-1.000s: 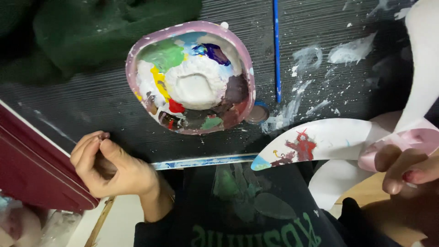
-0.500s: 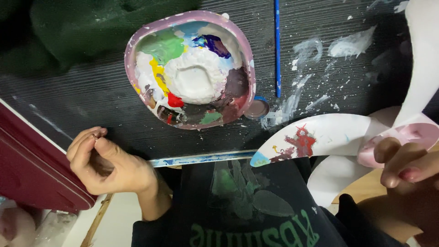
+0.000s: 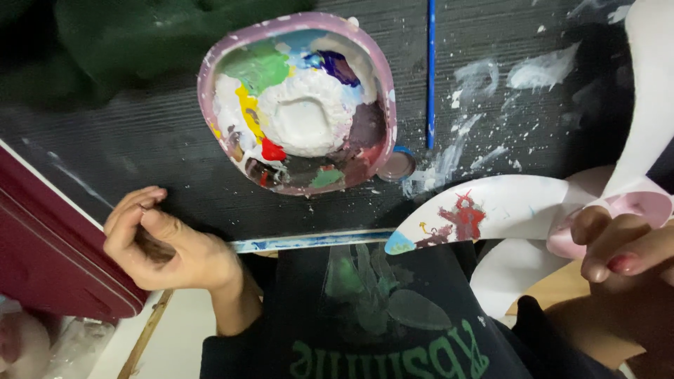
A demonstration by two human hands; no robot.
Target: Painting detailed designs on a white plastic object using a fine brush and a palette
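My left hand point(image 3: 172, 245) rests at the near edge of a dark ridged table point(image 3: 140, 140), fingers curled in and thumb against the forefinger, with nothing clearly seen inside it. A pink-rimmed paint palette bowl point(image 3: 298, 105), with white paint in the middle and several colours around it, lies just beyond that hand. My right hand point(image 3: 621, 245) grips a curved white paper cut-out point(image 3: 505, 207) by its pink end. The cut-out carries small red, yellow and blue painted figures.
A thin blue brush point(image 3: 431, 70) lies right of the bowl, with white paint smears point(image 3: 484, 77) around it. A small round lid point(image 3: 397, 166) touches the bowl. A dark red board point(image 3: 49, 253) is at the left, green cloth point(image 3: 126, 35) at the back, and a thin wooden stick point(image 3: 144, 337) is below my left wrist.
My left hand has shifted slightly and its fingers have curled a little tighter. The right hand and the cut-out stay about where they were.
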